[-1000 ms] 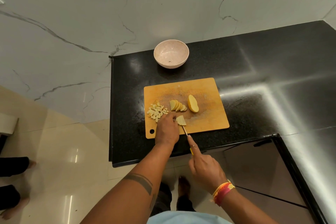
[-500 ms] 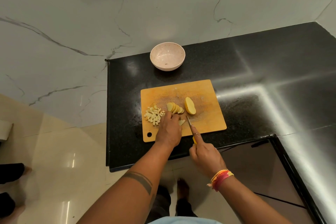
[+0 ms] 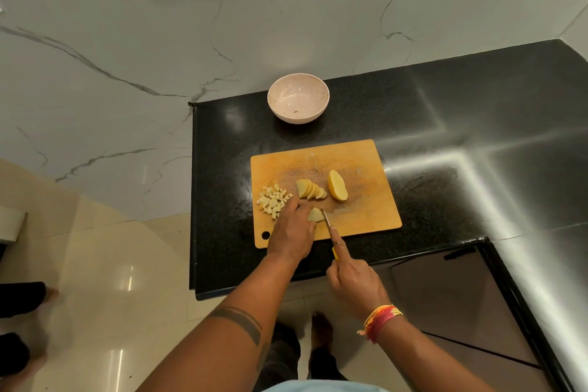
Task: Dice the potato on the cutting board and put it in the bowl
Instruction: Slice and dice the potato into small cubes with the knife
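Mid-frame there's a wooden cutting board (image 3: 366, 200) on the black desk (image 3: 445, 124). The left hand (image 3: 292, 232) presses down on a single potato slice (image 3: 315, 215) near the board's lower edge, fingers (image 3: 304, 208) curled over it to pin it. The right hand (image 3: 353, 283), lower center-right, grips a yellow-handled knife (image 3: 327, 223) with the index finger laid along the spine, blade touching the slice's right side. A pile of diced potato (image 3: 273, 200) sits at the board's left, a fan of slices (image 3: 311, 190) beside it, and an uncut potato half (image 3: 338, 184) just right of those. The pink bowl (image 3: 298, 102) sits above the board, apart from it, with no potato in it.
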